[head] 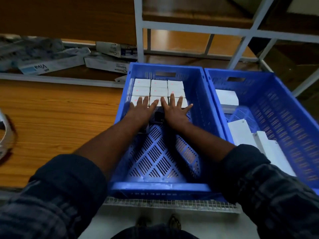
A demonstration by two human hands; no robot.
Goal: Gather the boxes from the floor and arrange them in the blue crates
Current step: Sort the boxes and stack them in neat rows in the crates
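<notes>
Two blue perforated crates stand side by side on a wooden surface. The left crate (205, 100) holds several small white boxes (158, 87) packed in neat rows at its far end. My left hand (141, 109) and my right hand (174, 111) lie flat, fingers spread, on the nearest row of those boxes, gripping nothing. A dark object sits between my wrists, partly hidden. The near half of this crate's floor is bare. The right crate (284, 104) holds larger white boxes (241, 133), loosely placed.
Long cartons, one marked Viva (50, 65), lie on a low shelf at the back left. A grey metal rack frame (139, 31) rises behind the crates. A wire mesh edge (169, 203) runs below the crates, with the pale floor under it.
</notes>
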